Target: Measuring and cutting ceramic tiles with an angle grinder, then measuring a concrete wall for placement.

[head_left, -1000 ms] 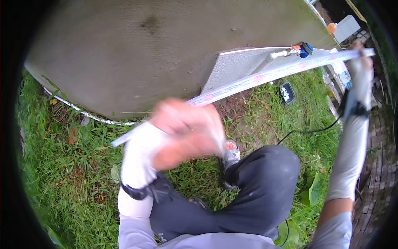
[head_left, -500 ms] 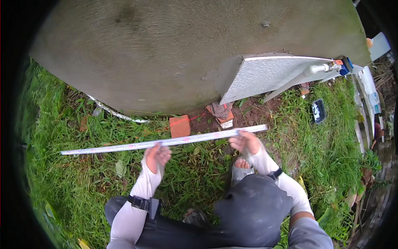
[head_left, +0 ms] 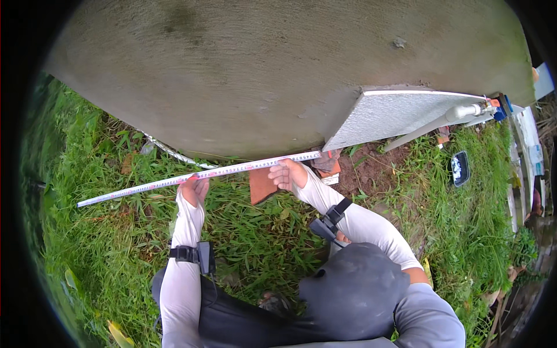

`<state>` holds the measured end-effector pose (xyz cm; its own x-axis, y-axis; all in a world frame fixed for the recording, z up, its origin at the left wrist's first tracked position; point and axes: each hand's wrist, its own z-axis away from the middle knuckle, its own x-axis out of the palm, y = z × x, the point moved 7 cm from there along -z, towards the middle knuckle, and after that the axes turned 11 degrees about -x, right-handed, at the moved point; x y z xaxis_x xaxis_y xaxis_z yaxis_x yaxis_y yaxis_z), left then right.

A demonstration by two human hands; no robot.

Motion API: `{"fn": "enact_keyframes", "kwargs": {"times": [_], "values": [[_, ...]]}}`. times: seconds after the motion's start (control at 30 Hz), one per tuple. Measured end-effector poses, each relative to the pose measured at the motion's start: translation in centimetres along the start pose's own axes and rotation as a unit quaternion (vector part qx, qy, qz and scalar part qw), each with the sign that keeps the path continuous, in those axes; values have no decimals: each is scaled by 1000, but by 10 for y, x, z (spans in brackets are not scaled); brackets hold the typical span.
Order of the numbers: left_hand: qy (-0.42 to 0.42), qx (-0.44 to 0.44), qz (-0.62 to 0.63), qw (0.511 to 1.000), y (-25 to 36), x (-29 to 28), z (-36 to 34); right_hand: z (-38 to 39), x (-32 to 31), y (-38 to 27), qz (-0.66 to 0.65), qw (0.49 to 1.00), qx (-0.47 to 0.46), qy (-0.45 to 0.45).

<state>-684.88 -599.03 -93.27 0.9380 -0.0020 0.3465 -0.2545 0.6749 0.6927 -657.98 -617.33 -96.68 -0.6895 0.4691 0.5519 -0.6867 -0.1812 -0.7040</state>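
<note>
A long white measuring tape (head_left: 238, 169) with dark and red markings stretches nearly straight across the view, tilted so that its right end is higher. My left hand (head_left: 196, 190) is closed on its lower edge near the middle. Farther right, my right hand (head_left: 288, 175) grips it a short way from the right end, which lies over some broken brick pieces (head_left: 331, 167) at the foot of the wall. Behind and below the right hand lies an orange brick (head_left: 262, 187), partly covered by hand and tape. The tape's left end hangs over the grass.
A grey plastered wall (head_left: 232, 81) rises ahead. Against it leans a pale textured panel (head_left: 400, 116), with a white pipe (head_left: 420, 129) and valve in front. A black tray (head_left: 460, 168) with white bits sits in the grass at right. A white hose-like strip (head_left: 174, 153) lies along the wall's base.
Both hands have moved left with the tape, the right hand more. The tape's right end has swung up toward the wall and left, so the tape is steeper. The whole view has shifted slightly.
</note>
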Motion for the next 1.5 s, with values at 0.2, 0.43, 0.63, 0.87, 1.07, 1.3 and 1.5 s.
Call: {"fn": "enact_keyframes", "kwargs": {"times": [0.2,0.43,0.63,0.87,1.07,1.3,1.5], "values": [[21,0,-3,1000,0,-12,-20,-10,2,7,-14,1000,3,-6],[7,-29,4,1000,-13,14,-19,-5,-14,-4,-16,1000,-5,13],[61,-26,6,998,-12,-4,-21,13,1,4,-13,1000,-3,-14],[21,-37,15,999,-14,4,-28,31,-16,19,59,998,11,15],[3,-36,4,999,-15,13,-20,33,-18,28,105,994,-23,10],[0,-26,21,999,-13,5,-22,22,-9,37,248,967,-66,6],[-3,-14,36,999,-12,4,-20,48,53,0,659,606,-438,-82]]}}
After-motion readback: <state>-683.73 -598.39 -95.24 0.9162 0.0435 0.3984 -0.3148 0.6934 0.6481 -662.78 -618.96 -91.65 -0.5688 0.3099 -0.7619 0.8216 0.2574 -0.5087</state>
